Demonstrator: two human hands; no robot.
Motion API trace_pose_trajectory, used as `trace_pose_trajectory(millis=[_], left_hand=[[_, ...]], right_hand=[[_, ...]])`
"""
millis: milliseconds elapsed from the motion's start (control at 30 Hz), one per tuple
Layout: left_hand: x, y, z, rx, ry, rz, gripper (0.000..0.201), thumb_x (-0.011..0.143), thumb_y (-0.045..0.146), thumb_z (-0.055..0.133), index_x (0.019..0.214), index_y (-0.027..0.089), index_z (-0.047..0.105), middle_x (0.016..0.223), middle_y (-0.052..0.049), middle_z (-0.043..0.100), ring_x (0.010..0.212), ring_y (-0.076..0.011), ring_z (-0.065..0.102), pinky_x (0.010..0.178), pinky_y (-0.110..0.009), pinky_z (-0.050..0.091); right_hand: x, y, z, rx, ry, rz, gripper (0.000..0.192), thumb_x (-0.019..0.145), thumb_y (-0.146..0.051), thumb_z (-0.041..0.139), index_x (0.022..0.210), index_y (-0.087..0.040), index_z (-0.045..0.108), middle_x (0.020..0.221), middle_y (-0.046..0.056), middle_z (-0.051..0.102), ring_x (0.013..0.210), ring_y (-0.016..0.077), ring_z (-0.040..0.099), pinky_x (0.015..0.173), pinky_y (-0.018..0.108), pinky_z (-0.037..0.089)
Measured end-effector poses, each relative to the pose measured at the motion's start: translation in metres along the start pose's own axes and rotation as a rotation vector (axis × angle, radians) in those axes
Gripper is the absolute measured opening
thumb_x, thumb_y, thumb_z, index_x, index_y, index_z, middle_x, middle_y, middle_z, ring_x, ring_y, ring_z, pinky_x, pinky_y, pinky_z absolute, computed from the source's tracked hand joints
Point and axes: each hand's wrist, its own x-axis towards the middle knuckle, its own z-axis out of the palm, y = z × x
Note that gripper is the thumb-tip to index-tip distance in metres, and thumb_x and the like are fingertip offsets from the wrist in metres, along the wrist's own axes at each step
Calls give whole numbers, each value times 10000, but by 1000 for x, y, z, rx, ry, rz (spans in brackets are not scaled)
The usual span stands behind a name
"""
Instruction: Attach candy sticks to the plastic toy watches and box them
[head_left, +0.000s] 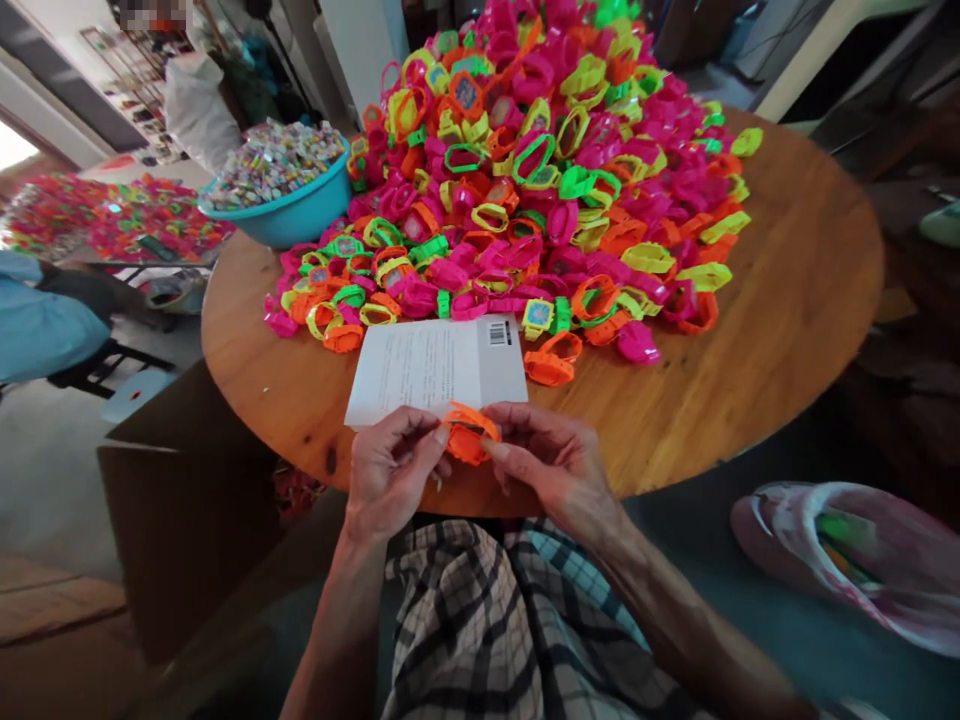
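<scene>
Both of my hands pinch one orange toy watch (466,437) at the near edge of the round wooden table (787,300). My left hand (390,470) grips its left side and my right hand (547,462) grips its right side, fingertips meeting on the strap. Just beyond them lies a white paper sheet (435,368) with a barcode at its upper right. Behind the sheet rises a big heap of toy watches (540,170) in pink, orange, yellow and green.
A teal bowl (289,215) full of small pieces stands at the table's far left. Another table with more watches (112,220) is further left, beside a person's blue sleeve (37,325). A brown cardboard box (184,500) stands left of my knees, a plastic bag (862,560) on the right.
</scene>
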Motion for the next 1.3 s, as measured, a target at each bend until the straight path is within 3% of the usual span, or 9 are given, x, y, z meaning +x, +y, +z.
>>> trace_pose_trajectory(millis=[100, 233, 400, 600, 700, 867, 1067, 1167, 1300], left_hand=[[-9, 4, 5, 118, 55, 97, 182, 973, 294, 688, 1105, 170, 696, 875, -53, 762, 667, -133, 709, 607, -223, 604], [-8, -1, 6, 468, 0, 495, 288, 933, 205, 693, 1217, 251, 704, 1337, -111, 665, 1147, -236, 702, 921, -335, 642], [4, -16, 14, 578, -247, 733, 290, 911, 93, 672, 1150, 251, 713, 1305, -119, 662, 1130, -233, 717, 903, -326, 656], [10, -22, 5, 612, -183, 728, 191, 908, 134, 700, 1055, 248, 742, 1246, -115, 685, 1026, -210, 753, 834, -263, 661], [-3, -9, -2, 619, -144, 686, 204, 907, 113, 693, 1054, 245, 742, 1243, -110, 696, 1087, -220, 746, 891, -278, 655], [-22, 7, -20, 617, 55, 543, 134, 933, 145, 684, 1014, 227, 754, 1222, -122, 697, 1132, -228, 716, 962, -333, 637], [-25, -30, -85, 679, 517, 323, 158, 950, 348, 695, 942, 218, 785, 1170, -116, 676, 1050, -240, 714, 873, -351, 641], [-11, -54, -118, 708, 590, 236, 289, 939, 474, 686, 906, 207, 793, 1155, -117, 661, 1003, -247, 714, 858, -378, 638], [13, -66, -140, 753, 520, 170, 342, 958, 510, 622, 959, 222, 807, 1141, -110, 672, 1032, -263, 712, 919, -420, 626]], right_hand=[[2, -4, -3, -32, 30, 17, 399, 798, -451, 864, 1068, -173, 767, 685, -20, 639, 535, 83, 520, 506, 216, 427], [10, -15, -18, -117, -88, 66, 366, 889, -467, 732, 1052, -146, 796, 648, -21, 605, 517, 71, 497, 486, 188, 376], [3, -27, -38, -426, -109, -7, 281, 954, -334, 585, 1020, -171, 803, 607, -31, 559, 512, 85, 441, 464, 202, 304], [1, -35, -85, -1101, 468, -593, 302, 977, -314, 564, 1195, -163, 708, 1109, 142, 672, 758, 180, 624, 608, 294, 484], [-1, -36, -113, -1316, 595, -682, 330, 993, -336, 544, 1268, -202, 668, 1134, 148, 657, 779, 222, 658, 630, 345, 528], [-4, -32, -132, -1510, 583, -692, 600, 1000, -414, 551, 1583, -398, 409, 1331, 181, 589, 1123, 422, 646, 894, 562, 549], [17, -27, -125, -1610, 353, -841, 799, 938, -508, 564, 1665, -448, 237, 1584, 160, 429, 1412, 560, 454, 1114, 726, 413], [43, -27, -122, -1709, 264, -988, 764, 894, -512, 633, 1614, -447, 387, 1573, 198, 455, 1445, 557, 421, 1139, 746, 372], [75, -29, -124, -1866, 172, -1055, 430, 960, -431, 591, 1357, -315, 707, 1518, 220, 526, 1435, 499, 469, 1095, 725, 447]])
